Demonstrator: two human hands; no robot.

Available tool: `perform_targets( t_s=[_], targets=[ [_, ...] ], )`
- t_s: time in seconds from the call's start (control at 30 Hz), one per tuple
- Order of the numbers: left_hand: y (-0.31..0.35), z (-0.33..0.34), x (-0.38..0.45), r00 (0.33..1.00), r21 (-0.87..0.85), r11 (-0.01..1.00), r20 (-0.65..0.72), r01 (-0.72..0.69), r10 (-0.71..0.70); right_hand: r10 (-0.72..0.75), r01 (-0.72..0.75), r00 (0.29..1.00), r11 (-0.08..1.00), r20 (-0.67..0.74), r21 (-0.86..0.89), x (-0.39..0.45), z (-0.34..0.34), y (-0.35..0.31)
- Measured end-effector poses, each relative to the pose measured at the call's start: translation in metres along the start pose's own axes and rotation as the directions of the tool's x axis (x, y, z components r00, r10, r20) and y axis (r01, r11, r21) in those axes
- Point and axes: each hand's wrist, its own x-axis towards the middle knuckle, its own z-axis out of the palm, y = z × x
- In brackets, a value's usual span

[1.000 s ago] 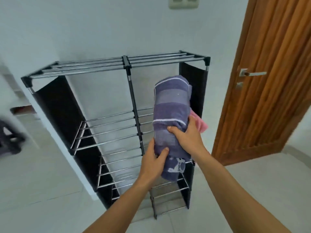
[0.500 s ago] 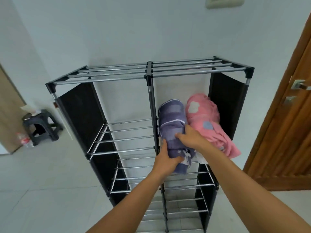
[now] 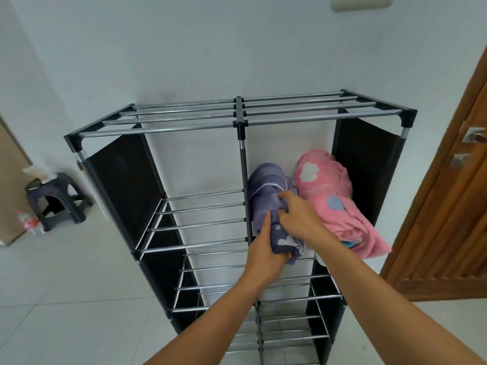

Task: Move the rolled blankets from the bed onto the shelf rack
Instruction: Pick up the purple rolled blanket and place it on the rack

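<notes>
A purple rolled blanket [image 3: 266,185] lies on the upper right shelf of the black and chrome shelf rack [image 3: 237,119], just right of the centre post. A pink rolled blanket [image 3: 332,196] with white and blue patches lies beside it, against the rack's right side panel. My left hand [image 3: 266,252] grips the purple roll's near end from below. My right hand [image 3: 297,214] pinches the purple fabric on top of the roll. The bed is out of sight.
A wooden door [image 3: 453,206] with a metal handle stands to the right of the rack. A dark plastic stool [image 3: 55,198] and a plastic bottle [image 3: 29,222] sit on the tiled floor at the left. The rack's left shelves hold nothing.
The purple blanket went from held up in front of the rack to lying on the upper right shelf beside the pink one. Both hands stay on it, and the view moved closer.
</notes>
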Motion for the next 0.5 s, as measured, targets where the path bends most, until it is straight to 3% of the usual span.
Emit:
perform_targets(
  t_s=[0.1, 0.23, 0.5],
  targets=[
    [0.001, -0.003, 0.018, 1.0, -0.002, 1.0, -0.002, 0.002, -0.002, -0.01, 0.012, 0.999, 0.999, -0.04, 0.047, 0.012, 0.002, 0.003],
    [-0.002, -0.005, 0.029, 0.991, 0.116, 0.993, 0.13, 0.014, -0.03, 0.012, -0.013, 1.0, 0.999, -0.026, -0.033, 0.011, 0.016, 0.017],
    [-0.033, -0.001, 0.008, 0.977, 0.26, 0.948, 0.162, -0.181, 0.142, 0.0, -0.01, 0.99, 0.998, -0.141, -0.067, -0.011, 0.034, 0.032]
  ],
)
